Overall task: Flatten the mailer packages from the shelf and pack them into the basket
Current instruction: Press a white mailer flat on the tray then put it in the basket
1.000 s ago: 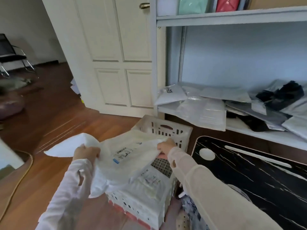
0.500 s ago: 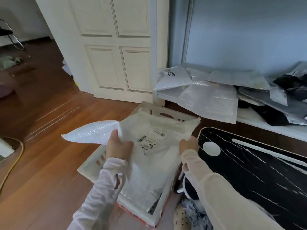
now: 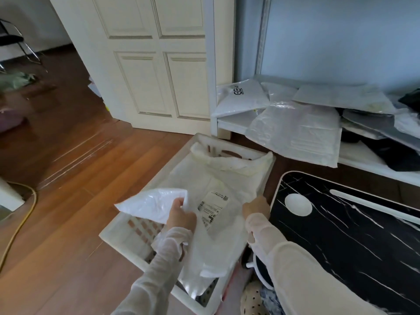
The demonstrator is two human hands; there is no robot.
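Note:
A white slatted plastic basket point(image 3: 127, 226) stands on the wood floor below me. A translucent white mailer with a shipping label point(image 3: 213, 212) lies spread inside it, over other mailers. My left hand point(image 3: 181, 215) grips the mailer's left edge, where a flap of it point(image 3: 152, 203) folds out over the basket rim. My right hand point(image 3: 256, 209) holds the mailer's right edge at the basket's right wall, fingers hidden behind the plastic. More mailers point(image 3: 295, 130) lie piled on the low white shelf point(image 3: 231, 121) at the right.
A black marble-patterned board point(image 3: 354, 235) lies right beside the basket. A cream panelled door point(image 3: 156, 64) stands behind. A yellow cable point(image 3: 25, 214) runs along the floor at left. Dark garments point(image 3: 395, 155) sit among the shelf's mailers.
Both hands have lowered the labelled mailer from above the basket down into it, and it now lies spread flatter. My view has tilted downward.

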